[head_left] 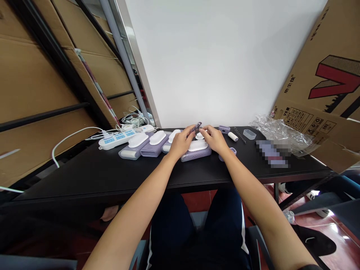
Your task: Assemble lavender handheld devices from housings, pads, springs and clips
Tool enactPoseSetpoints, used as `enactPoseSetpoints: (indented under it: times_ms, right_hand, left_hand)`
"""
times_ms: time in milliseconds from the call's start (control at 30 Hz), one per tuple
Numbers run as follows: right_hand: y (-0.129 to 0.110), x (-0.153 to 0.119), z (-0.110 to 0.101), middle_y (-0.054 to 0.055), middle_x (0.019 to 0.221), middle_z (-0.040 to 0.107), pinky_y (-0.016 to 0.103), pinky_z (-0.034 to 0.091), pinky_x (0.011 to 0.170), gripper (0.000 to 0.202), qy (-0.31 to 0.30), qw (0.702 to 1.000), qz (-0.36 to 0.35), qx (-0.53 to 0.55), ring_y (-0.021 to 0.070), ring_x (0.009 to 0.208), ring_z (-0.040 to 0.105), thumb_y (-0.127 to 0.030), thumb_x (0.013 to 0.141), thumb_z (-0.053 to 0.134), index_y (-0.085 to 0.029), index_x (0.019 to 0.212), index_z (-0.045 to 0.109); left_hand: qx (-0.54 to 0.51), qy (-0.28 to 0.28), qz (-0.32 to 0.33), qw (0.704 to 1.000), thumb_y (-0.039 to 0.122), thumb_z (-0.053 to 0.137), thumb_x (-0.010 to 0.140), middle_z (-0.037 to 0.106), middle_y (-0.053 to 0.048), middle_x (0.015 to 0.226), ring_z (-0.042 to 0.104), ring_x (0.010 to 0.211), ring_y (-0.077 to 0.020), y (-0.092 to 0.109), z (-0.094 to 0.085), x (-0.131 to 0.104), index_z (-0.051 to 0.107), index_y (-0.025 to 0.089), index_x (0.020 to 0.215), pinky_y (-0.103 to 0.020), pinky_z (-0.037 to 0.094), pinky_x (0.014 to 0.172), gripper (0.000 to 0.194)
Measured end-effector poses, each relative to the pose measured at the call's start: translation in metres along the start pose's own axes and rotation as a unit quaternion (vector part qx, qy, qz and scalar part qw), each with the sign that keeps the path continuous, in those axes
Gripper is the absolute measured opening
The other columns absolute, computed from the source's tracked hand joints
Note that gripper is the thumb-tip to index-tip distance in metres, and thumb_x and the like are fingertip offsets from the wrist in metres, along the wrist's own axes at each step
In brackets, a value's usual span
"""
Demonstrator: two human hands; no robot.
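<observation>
bright white wall [213, 63], dim beneath table [92, 168], floor [334, 227] glare, edges stretched

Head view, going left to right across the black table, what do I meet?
White power strip, left hand, small dark piece, right hand, white cylinder, clear plastic container, crumpled clear plastic.
</observation>
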State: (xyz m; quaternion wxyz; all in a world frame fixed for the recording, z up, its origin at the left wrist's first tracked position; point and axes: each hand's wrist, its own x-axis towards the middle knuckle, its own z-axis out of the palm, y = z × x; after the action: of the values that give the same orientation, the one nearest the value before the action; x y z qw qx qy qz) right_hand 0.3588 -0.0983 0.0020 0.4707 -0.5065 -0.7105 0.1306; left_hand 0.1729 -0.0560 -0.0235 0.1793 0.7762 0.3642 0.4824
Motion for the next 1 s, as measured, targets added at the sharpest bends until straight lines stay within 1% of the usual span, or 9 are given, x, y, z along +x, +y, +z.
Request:
enactPoseSetpoints:
  times_ms: [100, 367, 733, 1000]
  right_hand:
    - [-0.0011, -0.0005, 0.0000, -0.002, 0.073, 0.067, 0.027, 0.038, 0.070, 0.031, -0.006, 1.000, -0.003, -0.006, 0.0161, 0.071, 0.060, -0.050, 0.100, 0.053, -0.023, 0.102, 0.069]
    - [-0.0033, -0.0013, -0.0006, -0.003, 0.072, 0.067, 0.026, 0.037, 0.070, 0.032, -0.012, 1.000, 0.010, -0.015, 0.0156, 0.070, 0.059, -0.050, 0.101, 0.051, -0.023, 0.102, 0.068]
    - [-0.0021, -0.0006, 0.0021, -0.003, 0.068, 0.066, 0.026, 0.036, 0.066, 0.037, -0.016, 1.000, 0.020, -0.015, 0.0147, 0.066, 0.058, -0.056, 0.100, 0.050, -0.024, 0.099, 0.067]
    - [-0.0021, -0.0008, 0.0012, -0.004, 0.064, 0.064, 0.026, 0.039, 0.068, 0.037, -0.028, 0.999, 0.021, -0.010, 0.0155, 0.065, 0.059, -0.054, 0.102, 0.047, -0.024, 0.101, 0.069]
  left_hand:
    - [-0.003, 0.003, -0.006, 1.000, 0.034, 0.053, 0.100, 0.079, -0.003, 0.110, 0.075, 0.101, -0.0223, -0.0006, 0.0004, 0.0002, 0.065, 0.029, 0.138, -0.033, 0.057, 0.092, 0.040]
    - [-0.020, -0.013, 0.004, 1.000, 0.036, 0.054, 0.100, 0.077, -0.003, 0.119, 0.074, 0.105, -0.0219, -0.0035, 0.0018, 0.0003, 0.063, 0.029, 0.140, -0.034, 0.057, 0.096, 0.042]
    - [0.017, -0.007, 0.001, 1.000, 0.036, 0.051, 0.101, 0.078, -0.003, 0.117, 0.075, 0.102, -0.0215, -0.0015, 0.0010, 0.0001, 0.063, 0.029, 0.140, -0.033, 0.057, 0.094, 0.041]
    - [0.027, -0.008, 0.004, 1.000, 0.034, 0.050, 0.102, 0.077, -0.004, 0.119, 0.075, 0.105, -0.0221, 0.0016, -0.0003, -0.0007, 0.062, 0.029, 0.140, -0.033, 0.057, 0.093, 0.041]
